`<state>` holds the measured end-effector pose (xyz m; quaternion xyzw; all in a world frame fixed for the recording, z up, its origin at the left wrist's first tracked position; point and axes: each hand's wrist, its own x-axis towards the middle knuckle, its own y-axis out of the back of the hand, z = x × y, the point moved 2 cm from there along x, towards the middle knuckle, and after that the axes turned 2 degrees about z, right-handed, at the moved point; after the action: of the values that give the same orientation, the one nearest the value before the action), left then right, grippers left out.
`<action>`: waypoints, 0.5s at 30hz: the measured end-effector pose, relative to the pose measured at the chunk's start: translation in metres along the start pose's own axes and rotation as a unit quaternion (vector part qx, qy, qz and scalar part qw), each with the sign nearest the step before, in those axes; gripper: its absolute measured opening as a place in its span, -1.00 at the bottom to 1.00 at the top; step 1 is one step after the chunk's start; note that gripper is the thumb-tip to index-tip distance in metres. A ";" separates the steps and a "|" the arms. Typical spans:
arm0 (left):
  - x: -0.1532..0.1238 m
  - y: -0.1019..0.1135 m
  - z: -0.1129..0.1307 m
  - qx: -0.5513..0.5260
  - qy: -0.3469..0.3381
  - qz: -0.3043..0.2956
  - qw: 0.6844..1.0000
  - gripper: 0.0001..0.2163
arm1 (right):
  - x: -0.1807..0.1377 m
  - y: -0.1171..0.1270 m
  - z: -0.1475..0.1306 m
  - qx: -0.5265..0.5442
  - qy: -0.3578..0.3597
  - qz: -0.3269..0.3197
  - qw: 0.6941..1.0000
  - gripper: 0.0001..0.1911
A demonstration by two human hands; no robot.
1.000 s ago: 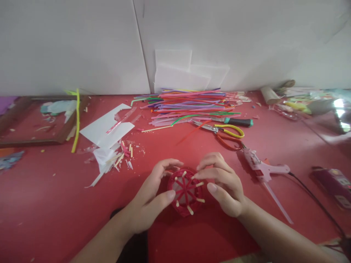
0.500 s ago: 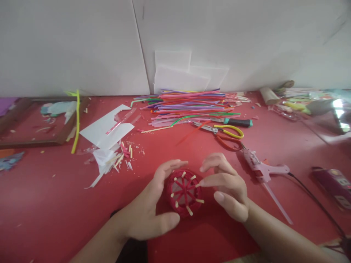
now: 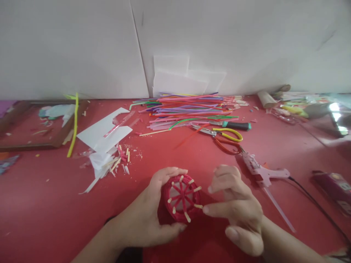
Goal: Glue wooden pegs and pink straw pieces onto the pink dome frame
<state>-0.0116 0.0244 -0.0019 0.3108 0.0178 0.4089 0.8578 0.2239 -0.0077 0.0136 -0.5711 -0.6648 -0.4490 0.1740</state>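
My left hand (image 3: 149, 213) cups a small round red woven basket (image 3: 181, 199), fingers over its far rim and thumb under its near side. Pale stick ends poke out around the basket like spokes. My right hand (image 3: 237, 210) is just right of it, fingers curled, with one fingertip touching a stick end on the basket's right edge. Nothing else shows in the right hand. Both rest low over the red tabletop (image 3: 55, 212).
A heap of coloured straws (image 3: 189, 109) lies at the back, with scissors (image 3: 226, 136) and a green-handled tool (image 3: 237, 125) beside it. A pink glue gun (image 3: 261, 171) with its cord lies to the right. White paper scraps (image 3: 102, 135) and a wooden frame (image 3: 33, 124) sit left.
My left hand has wrapped further round the basket and tilted it toward me. My right hand drew back to the right and now touches only one stick end.
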 end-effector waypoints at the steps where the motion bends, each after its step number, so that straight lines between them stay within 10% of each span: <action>1: 0.000 0.000 0.000 -0.001 0.002 0.002 1.000 -0.10 | 0.001 0.000 -0.001 -0.005 0.001 -0.004 1.000 -0.67; 15: -0.002 -0.007 -0.016 0.008 0.069 0.154 0.986 -0.01 | 0.004 -0.004 -0.004 -0.075 -0.003 -0.014 0.997 -0.68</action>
<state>-0.0129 0.0279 -0.0189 0.2878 0.0320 0.5563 0.7789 0.2178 -0.0082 0.0167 -0.5747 -0.6376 -0.4981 0.1228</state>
